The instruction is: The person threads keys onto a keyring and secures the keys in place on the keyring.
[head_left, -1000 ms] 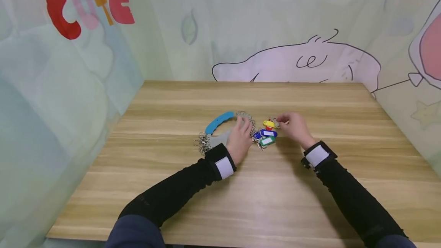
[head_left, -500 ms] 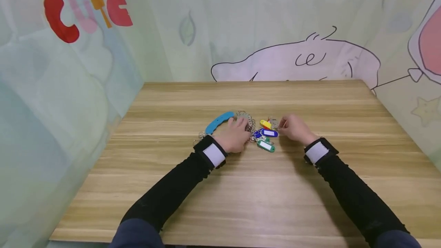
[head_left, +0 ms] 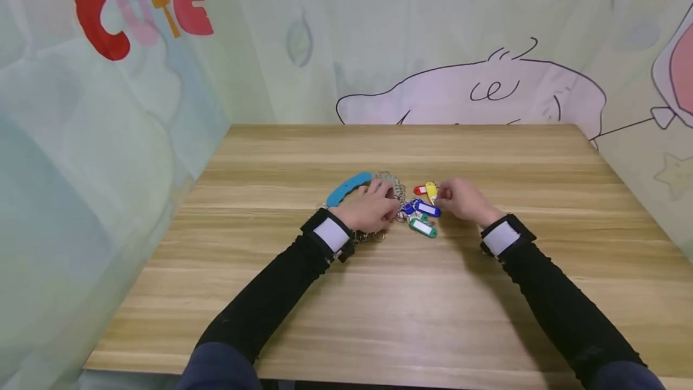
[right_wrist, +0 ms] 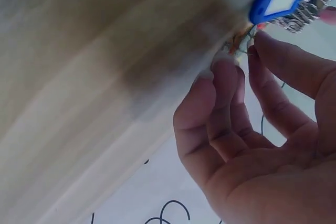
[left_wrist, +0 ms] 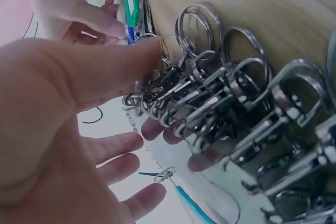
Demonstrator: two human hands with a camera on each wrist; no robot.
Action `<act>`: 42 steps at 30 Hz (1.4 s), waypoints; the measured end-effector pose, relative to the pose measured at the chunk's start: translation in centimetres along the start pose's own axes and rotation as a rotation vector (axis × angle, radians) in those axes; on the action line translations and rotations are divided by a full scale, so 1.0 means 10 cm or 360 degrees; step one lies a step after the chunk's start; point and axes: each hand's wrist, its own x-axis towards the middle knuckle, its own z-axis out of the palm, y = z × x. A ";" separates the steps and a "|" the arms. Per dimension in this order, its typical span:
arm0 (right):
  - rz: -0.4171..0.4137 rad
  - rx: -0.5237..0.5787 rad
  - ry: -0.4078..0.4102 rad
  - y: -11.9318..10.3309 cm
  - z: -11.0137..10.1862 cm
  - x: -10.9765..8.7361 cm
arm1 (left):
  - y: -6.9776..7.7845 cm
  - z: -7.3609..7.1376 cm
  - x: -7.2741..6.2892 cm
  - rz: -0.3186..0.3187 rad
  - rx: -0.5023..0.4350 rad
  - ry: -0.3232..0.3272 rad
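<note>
A grey key ring holder with a blue handle (head_left: 349,188) lies mid-table, its curve lined with several metal snap hooks (left_wrist: 220,98) and split rings. My left hand (head_left: 368,208) lies over it, the thumb and curled fingers at a snap hook near the tags; the index fingertip is hidden behind the thumb. To the right, a red key tag (head_left: 419,189), a yellow key tag (head_left: 431,190), a blue key tag (head_left: 428,209) and a green key tag (head_left: 423,228) bunch together. My right hand (head_left: 462,199) pinches the ring end of the yellow tag between thumb and fingertips.
The wooden table (head_left: 303,300) extends on all sides of the holder. A printed cloth backdrop (head_left: 411,29) rises behind the table's far edge and along both sides.
My left hand has turned lower and flatter over the holder, its thumb now at the hooks. The yellow and red tags have swung round beside my right fingertips; the green tag has shifted slightly.
</note>
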 end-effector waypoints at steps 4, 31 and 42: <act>0.0024 0.0073 0.0054 -0.03 -0.05 -0.02 | -0.01 0.00 0.02 0.0020 0.0072 0.0005; 0.0160 0.1152 0.0163 -0.32 -0.18 -0.07 | 0.04 0.00 0.12 0.0068 0.0247 0.0132; 0.0131 0.1238 -0.0261 -0.33 0.06 -0.08 | -0.07 0.01 0.12 0.0007 -0.0257 0.0387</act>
